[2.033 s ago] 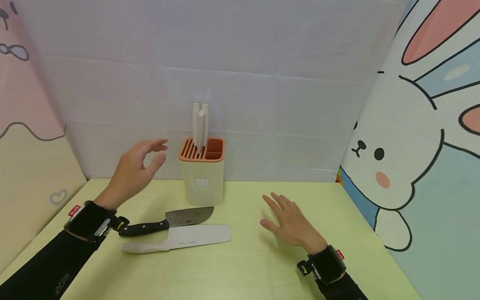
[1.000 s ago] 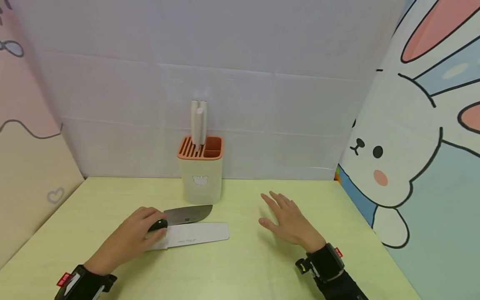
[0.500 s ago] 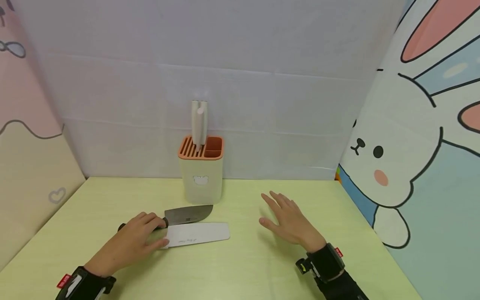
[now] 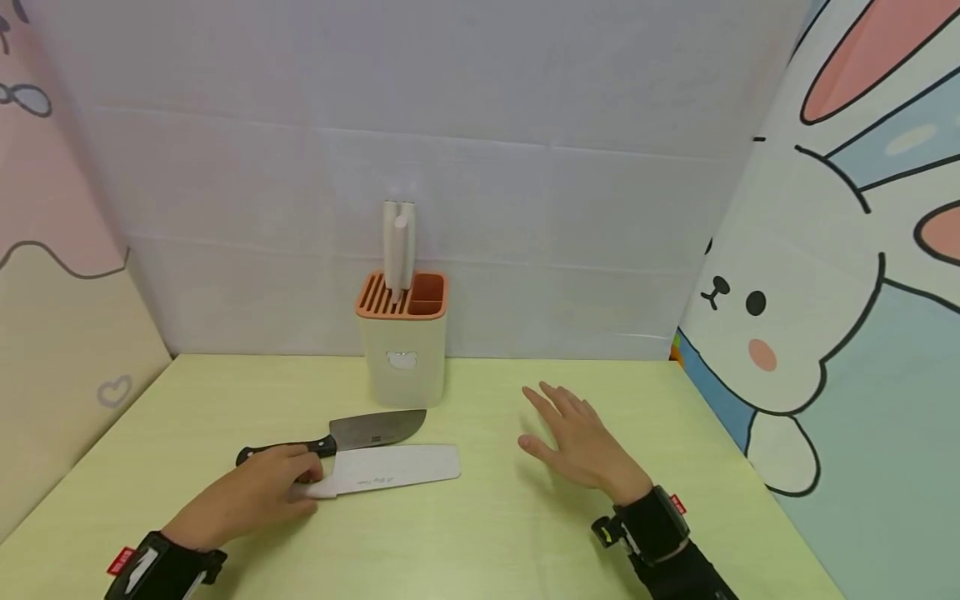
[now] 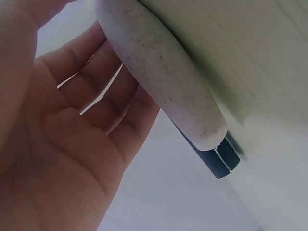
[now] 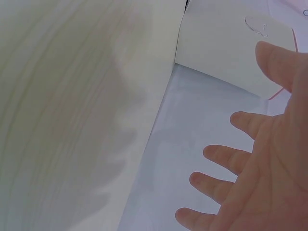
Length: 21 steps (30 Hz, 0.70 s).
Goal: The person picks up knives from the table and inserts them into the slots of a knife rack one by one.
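Observation:
My left hand [image 4: 251, 496] has its thumb and fingers about the white handle [image 4: 321, 489] of a cleaver [image 4: 397, 467], which lies flat on the table. In the left wrist view the speckled handle [image 5: 163, 72] runs along the fingers, with the thumb on its other side. Just behind the cleaver lies a black-handled kitchen knife [image 4: 378, 428], its blade pointing right; the left hand covers a little of its handle. Over the table's right part my right hand [image 4: 585, 446] is held with fingers spread, holding nothing; the right wrist view shows its palm [image 6: 274, 178].
A pale knife block [image 4: 405, 358] with an orange slotted top stands behind the knives. Several white handles [image 4: 399, 246] rise from its slots. The yellow-green table [image 4: 480, 533] meets a white wall covering [image 4: 540, 217] at the back. Cartoon panels [image 4: 795, 333] flank it.
My left hand came down from beside the knife block to the black knife's handle, left it, then shifted forward to the cleaver's white handle and closed on it. The right hand stays put.

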{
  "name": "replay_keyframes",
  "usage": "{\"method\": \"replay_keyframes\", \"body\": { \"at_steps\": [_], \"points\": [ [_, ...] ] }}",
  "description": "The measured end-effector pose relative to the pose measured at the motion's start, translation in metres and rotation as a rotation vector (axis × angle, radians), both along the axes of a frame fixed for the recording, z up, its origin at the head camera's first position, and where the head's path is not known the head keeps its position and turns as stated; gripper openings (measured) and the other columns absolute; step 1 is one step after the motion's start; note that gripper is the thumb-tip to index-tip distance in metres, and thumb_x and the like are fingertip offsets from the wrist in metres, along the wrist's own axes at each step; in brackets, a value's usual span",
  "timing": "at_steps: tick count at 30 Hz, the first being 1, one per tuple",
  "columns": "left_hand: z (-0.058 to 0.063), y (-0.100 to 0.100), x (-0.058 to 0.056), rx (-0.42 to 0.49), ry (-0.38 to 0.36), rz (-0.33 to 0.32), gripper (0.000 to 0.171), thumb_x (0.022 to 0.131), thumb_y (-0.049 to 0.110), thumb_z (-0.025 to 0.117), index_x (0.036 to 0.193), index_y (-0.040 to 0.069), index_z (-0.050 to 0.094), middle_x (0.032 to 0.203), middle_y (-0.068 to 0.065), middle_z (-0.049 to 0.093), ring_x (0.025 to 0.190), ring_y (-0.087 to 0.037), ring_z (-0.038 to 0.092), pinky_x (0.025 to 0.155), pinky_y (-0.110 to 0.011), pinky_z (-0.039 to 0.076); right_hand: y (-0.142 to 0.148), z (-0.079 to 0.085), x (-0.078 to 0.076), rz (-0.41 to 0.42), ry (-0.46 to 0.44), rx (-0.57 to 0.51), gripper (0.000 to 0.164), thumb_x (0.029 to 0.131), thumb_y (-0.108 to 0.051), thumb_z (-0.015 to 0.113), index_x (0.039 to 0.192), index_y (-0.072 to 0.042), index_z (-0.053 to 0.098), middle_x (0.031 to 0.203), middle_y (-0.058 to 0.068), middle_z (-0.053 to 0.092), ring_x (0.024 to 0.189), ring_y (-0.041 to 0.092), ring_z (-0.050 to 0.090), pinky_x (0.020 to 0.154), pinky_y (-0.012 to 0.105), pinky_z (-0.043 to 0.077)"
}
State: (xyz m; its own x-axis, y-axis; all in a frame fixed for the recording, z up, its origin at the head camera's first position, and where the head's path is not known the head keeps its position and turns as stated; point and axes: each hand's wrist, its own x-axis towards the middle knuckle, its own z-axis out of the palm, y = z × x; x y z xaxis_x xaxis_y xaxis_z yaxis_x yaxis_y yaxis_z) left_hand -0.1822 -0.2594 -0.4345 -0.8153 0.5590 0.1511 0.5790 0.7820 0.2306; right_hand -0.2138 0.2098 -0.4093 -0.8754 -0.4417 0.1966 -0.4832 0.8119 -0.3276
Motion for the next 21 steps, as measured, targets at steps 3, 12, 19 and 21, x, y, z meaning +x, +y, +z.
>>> {"method": "replay_keyframes", "body": {
  "at_steps": [3, 12, 19, 21],
  "points": [
    [0.000, -0.001, -0.001, 0.006, 0.003, -0.022, 0.023, 0.087, 0.023, 0.089, 0.096, 0.028, 0.068, 0.099, 0.016, 0.061, 0.084, 0.000, 0.049, 0.071, -0.026, 0.049, 0.000, 0.000, 0.000, 0.000, -0.003, 0.000, 0.072, 0.108, -0.048, 0.058, 0.166, -0.011, 0.037, 0.169, 0.024, 0.033, 0.155, 0.052, 0.029, 0.122, 0.074, 0.021],
    [-0.003, -0.004, -0.004, 0.034, -0.012, -0.073, 0.020, 0.091, 0.020, 0.086, 0.099, 0.027, 0.068, 0.098, 0.017, 0.057, 0.082, 0.002, 0.047, 0.069, -0.024, 0.046, -0.001, 0.001, 0.000, -0.005, -0.019, 0.002, 0.072, 0.108, -0.048, 0.058, 0.167, -0.012, 0.036, 0.169, 0.023, 0.032, 0.155, 0.052, 0.027, 0.123, 0.073, 0.020],
    [-0.005, 0.002, -0.006, 0.045, -0.002, -0.094, 0.020, 0.091, 0.020, 0.086, 0.098, 0.027, 0.068, 0.095, 0.018, 0.055, 0.081, 0.002, 0.046, 0.068, -0.023, 0.045, -0.001, 0.002, 0.000, 0.002, -0.015, -0.009, 0.070, 0.108, -0.046, 0.058, 0.166, -0.011, 0.038, 0.168, 0.024, 0.034, 0.154, 0.053, 0.030, 0.120, 0.076, 0.023],
    [-0.005, 0.006, -0.008, 0.042, -0.009, -0.096, 0.020, 0.091, 0.020, 0.085, 0.098, 0.026, 0.068, 0.095, 0.017, 0.055, 0.080, 0.002, 0.046, 0.068, -0.023, 0.045, -0.001, 0.001, 0.001, 0.000, -0.018, -0.007, 0.070, 0.108, -0.047, 0.058, 0.166, -0.011, 0.038, 0.168, 0.024, 0.034, 0.154, 0.053, 0.030, 0.120, 0.076, 0.022]
  ]
}}
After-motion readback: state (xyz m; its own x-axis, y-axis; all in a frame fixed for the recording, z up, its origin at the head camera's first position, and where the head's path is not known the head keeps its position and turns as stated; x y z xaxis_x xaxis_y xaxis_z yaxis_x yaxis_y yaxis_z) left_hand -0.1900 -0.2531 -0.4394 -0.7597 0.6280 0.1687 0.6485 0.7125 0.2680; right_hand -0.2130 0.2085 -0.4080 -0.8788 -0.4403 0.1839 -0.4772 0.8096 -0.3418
